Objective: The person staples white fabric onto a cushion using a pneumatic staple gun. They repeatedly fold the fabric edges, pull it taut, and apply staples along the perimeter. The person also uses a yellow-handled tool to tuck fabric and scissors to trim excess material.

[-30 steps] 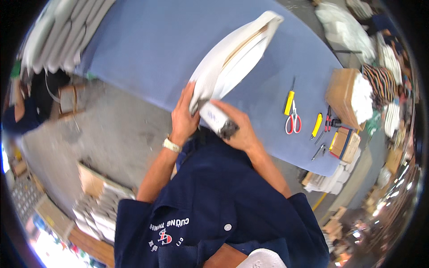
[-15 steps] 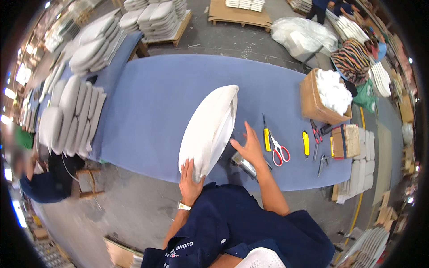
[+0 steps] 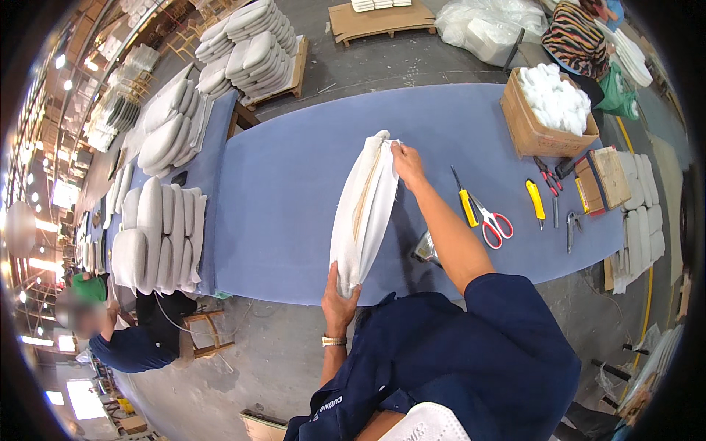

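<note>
A pale grey-white seat cushion [image 3: 351, 213] stands on its edge over the blue table, its back side turned to the right. Along that side a long slit shows a tan layer between the fabric folds. My left hand [image 3: 340, 300] is closed round the cushion's near end. At the far end, my right hand [image 3: 407, 163] pinches the white fabric edge. A metal stapler-like tool [image 3: 425, 248] lies under my right forearm, partly hidden. To the right of that forearm are a yellow-handled screwdriver [image 3: 468, 206] and red-and-white scissors [image 3: 494, 224].
Farther right lie a yellow utility knife [image 3: 535, 200], pliers [image 3: 548, 176] and a carton of white stuffing [image 3: 548, 132]. Cushion stacks [image 3: 158, 235] stand at the left, where a person sits [image 3: 140, 338]. The blue table's [image 3: 294, 162] front edge curves before me.
My right hand has moved up from beside the cushion and taken hold of its far end. The cushion has turned more upright, showing more of its slit side. The view has shifted.
</note>
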Demonstrator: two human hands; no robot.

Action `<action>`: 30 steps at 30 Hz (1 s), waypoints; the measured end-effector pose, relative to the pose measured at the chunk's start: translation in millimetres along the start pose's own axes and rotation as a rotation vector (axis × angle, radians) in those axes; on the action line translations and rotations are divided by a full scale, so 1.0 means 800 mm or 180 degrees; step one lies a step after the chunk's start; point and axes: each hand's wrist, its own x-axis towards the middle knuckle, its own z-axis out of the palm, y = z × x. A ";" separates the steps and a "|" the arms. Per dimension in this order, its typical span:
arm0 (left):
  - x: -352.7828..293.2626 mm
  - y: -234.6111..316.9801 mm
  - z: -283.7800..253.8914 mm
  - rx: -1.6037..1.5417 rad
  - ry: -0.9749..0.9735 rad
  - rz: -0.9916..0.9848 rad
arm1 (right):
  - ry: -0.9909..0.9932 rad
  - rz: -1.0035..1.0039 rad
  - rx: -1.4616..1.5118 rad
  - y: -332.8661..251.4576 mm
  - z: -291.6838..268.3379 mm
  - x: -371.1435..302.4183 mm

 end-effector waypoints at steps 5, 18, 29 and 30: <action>0.011 -0.056 -0.065 -0.0357 -0.0274 -0.0122 | -0.0142 -0.0259 0.0731 0.018 0.000 -0.035; -0.071 -0.076 -0.233 -0.0710 -0.2300 -0.1252 | -0.0295 0.0398 0.0422 0.041 -0.103 -0.324; 0.142 0.019 -0.068 -0.0366 -0.3817 0.1436 | 0.0686 0.0361 -0.0384 -0.008 -0.086 -0.330; 0.148 0.033 -0.053 -0.0224 -0.3853 0.1664 | 0.0676 0.0404 -0.0374 -0.002 -0.089 -0.335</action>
